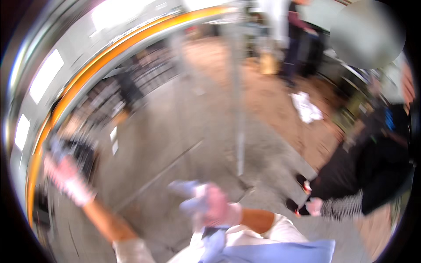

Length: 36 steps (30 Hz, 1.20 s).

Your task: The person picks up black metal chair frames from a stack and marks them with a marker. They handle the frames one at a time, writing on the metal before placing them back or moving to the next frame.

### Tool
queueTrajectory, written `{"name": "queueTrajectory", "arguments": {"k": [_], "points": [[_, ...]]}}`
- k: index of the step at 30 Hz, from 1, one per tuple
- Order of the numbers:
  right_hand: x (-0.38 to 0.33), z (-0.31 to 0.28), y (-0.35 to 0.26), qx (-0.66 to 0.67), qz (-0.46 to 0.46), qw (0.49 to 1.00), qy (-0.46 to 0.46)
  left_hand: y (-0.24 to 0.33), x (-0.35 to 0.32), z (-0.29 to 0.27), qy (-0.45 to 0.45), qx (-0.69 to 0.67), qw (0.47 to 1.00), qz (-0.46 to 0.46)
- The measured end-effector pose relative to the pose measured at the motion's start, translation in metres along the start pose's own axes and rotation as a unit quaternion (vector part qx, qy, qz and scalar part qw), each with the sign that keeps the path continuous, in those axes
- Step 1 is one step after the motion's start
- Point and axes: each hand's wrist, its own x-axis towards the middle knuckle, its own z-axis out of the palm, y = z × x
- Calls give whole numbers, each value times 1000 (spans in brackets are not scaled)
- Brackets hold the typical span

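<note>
My left hand (69, 179), in a pink and grey work glove, reaches out to the far left. Its fingers are smeared by motion and lie close to a dark crate-like object (83, 158) and an orange rail (36, 168). Whether it touches either one cannot be made out. In front of my body is my right hand (209, 205), gloved the same way. Its grey fingertips point left and stand apart, and nothing shows between them. Below it are my white sleeve and a light blue apron-like cloth (272, 252).
A person in dark clothes (359, 153) stands close on the right. Another person (296, 44) is at the back. A white cloth (307, 107) lies on the brown floor. An upright pole (239, 109) rises ahead. Stacked items (153, 65) line the back left.
</note>
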Motion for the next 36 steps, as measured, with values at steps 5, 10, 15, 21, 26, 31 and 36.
{"name": "queueTrajectory", "arguments": {"k": [5, 10, 15, 21, 26, 31, 36], "points": [[-9, -11, -9, -41, -165, 985, -20, 58, -25, -16, 65, -242, 956, -153], [0, -4, -1, -11, -103, 994, -28, 56, -14, -22, 40, -295, 942, -157], [13, -3, -1, -14, -94, 995, -18, 39, -16, -4, 78, -354, 921, -142], [23, -12, 8, -36, -134, 990, 10, 35, -21, 12, 109, -370, 908, -163], [18, -17, 3, -56, -127, 990, 17, 35, -30, 14, 116, -392, 900, -149], [13, -19, 2, 42, -62, 997, -4, 21, -40, 7, 54, -415, 901, -114], [-3, -26, -6, 14, -57, 998, 26, 45, -41, 4, 4, -411, 906, -100]]}}
